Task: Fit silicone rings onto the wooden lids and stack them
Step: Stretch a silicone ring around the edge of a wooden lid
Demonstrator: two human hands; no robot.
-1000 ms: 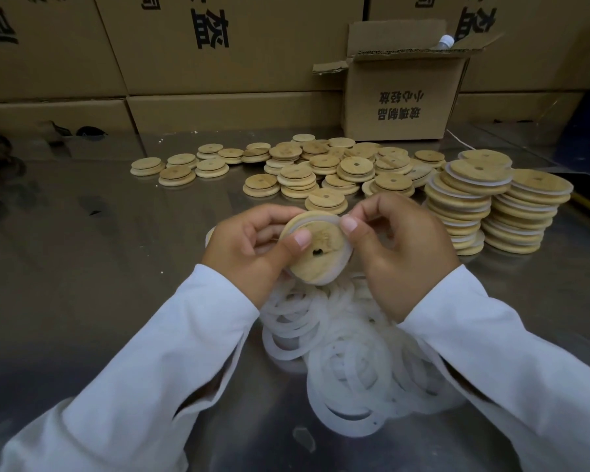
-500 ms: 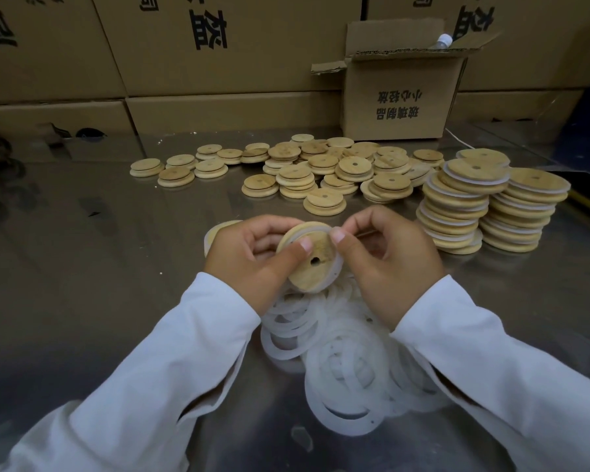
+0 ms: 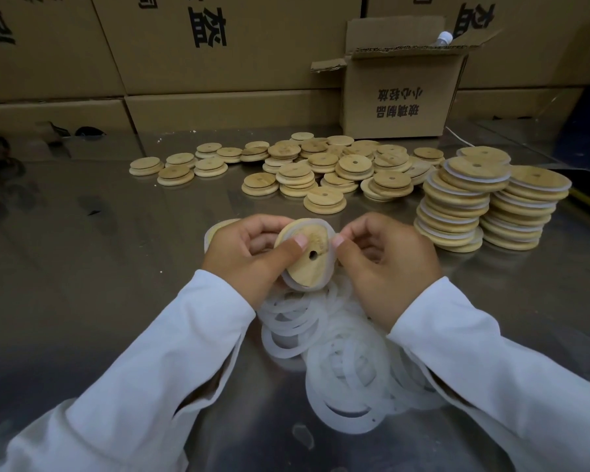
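Wooden lid (image 3: 309,258) (tilted, white silicone ring (image 3: 331,264) around it) pinched between left hand (image 3: 242,253) and right hand (image 3: 385,264), both closed on it.

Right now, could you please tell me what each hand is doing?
Left hand: closed on the wooden lid, thumb on its face.
Right hand: fingers pinching the silicone ring at the lid's edge.

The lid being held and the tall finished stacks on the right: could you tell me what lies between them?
In the head view, only the right hand and bare metal table separate the held lid from the finished stacks.
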